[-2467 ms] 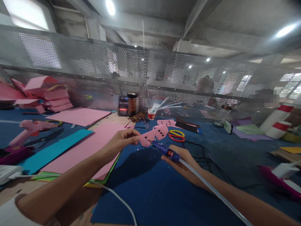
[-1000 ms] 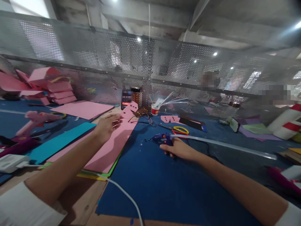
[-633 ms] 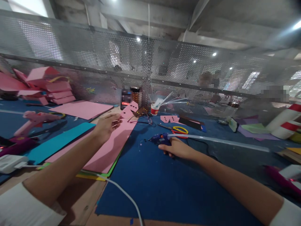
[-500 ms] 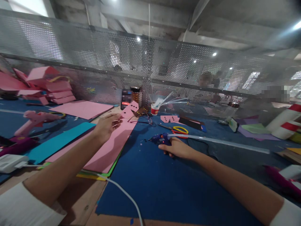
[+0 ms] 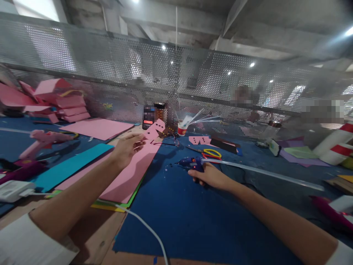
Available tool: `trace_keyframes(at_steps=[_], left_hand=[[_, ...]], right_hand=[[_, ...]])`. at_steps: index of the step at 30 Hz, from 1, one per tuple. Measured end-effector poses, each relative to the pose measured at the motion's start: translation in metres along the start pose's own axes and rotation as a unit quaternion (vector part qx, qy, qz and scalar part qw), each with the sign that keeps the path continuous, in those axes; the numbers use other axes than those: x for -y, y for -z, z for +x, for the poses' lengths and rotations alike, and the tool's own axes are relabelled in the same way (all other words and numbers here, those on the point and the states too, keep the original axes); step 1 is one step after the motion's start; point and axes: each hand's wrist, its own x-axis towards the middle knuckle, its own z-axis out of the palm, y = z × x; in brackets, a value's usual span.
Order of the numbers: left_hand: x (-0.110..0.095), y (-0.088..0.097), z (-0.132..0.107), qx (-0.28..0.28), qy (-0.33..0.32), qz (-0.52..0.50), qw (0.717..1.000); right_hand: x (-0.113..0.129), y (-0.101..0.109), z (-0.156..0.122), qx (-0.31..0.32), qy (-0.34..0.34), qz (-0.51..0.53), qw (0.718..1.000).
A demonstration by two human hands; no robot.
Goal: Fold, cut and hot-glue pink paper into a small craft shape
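Note:
Pinched in my left hand (image 5: 127, 149) is a pink paper cutout with black dots (image 5: 154, 128), raised over a stack of coloured paper whose top sheet (image 5: 128, 173) is pink. My right hand (image 5: 208, 175) wraps around the handle of a blue hot glue gun (image 5: 190, 162), its nozzle aimed left above the dark blue mat (image 5: 171, 224). A long clear glue stick (image 5: 264, 172) juts from the back of the gun. Just beyond my right hand lie scissors with yellow and red handles (image 5: 212, 153). A similar dotted pink cutout (image 5: 199, 140) rests farther back.
A paper cup (image 5: 181, 129) holds clear glue sticks near the perforated metal screen (image 5: 193, 81). A phone (image 5: 148, 117) stands by a dark-lidded jar (image 5: 159, 112). Left are a pink glue gun (image 5: 41, 141), blue paper (image 5: 73, 165) and folded pink pieces (image 5: 55, 99). A white cable (image 5: 149, 226) crosses the front.
My right hand and the glue gun have shifted slightly right. My left hand has barely moved, still holding the dotted cutout, which has turned slightly.

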Motion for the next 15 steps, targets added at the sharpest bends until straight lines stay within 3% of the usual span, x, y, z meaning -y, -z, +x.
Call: trace_keyframes(at_steps=[8, 15], left_hand=[[0.014, -0.003, 0.002, 0.037, 0.006, 0.044, 0.998], [0.009, -0.027, -0.027, 0.115, 0.004, 0.089, 0.989]], right_hand=[[0.001, 0.002, -0.021, -0.030, 0.062, 0.063, 0.996], [0.012, 0.003, -0.045, -0.083, 0.055, 0.080, 0.992]])
